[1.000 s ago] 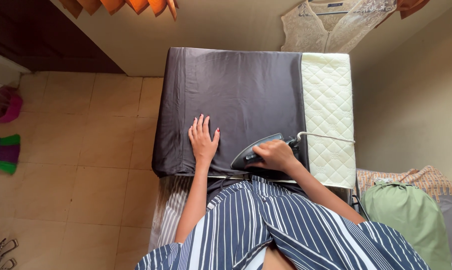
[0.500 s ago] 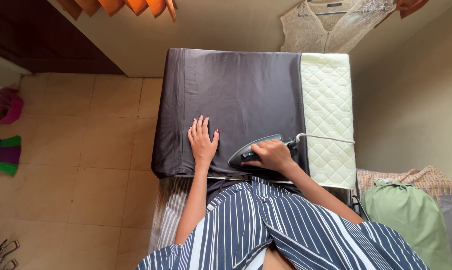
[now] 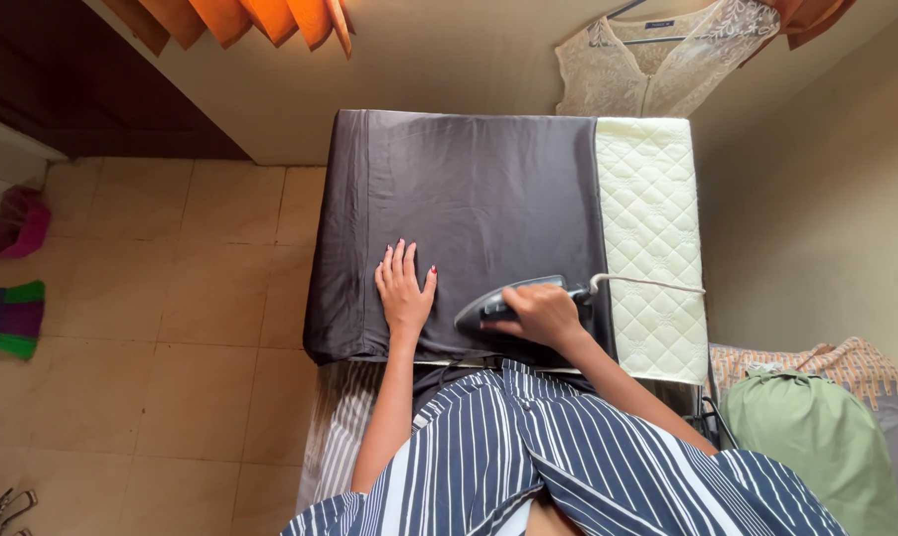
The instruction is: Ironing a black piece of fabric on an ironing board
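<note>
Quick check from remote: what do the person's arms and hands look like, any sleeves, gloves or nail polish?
Both forearms are bare, with no gloves or visible jewellery. The left hand has dark red nail polish; the right hand shows no nails. A navy garment with white stripes covers the body.

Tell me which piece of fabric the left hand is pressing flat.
The dark brown cloth spread on the board, under the left hand; the cream quilted cover lies bare beside it.

cloth on pad, iron on cloth, bag right
</note>
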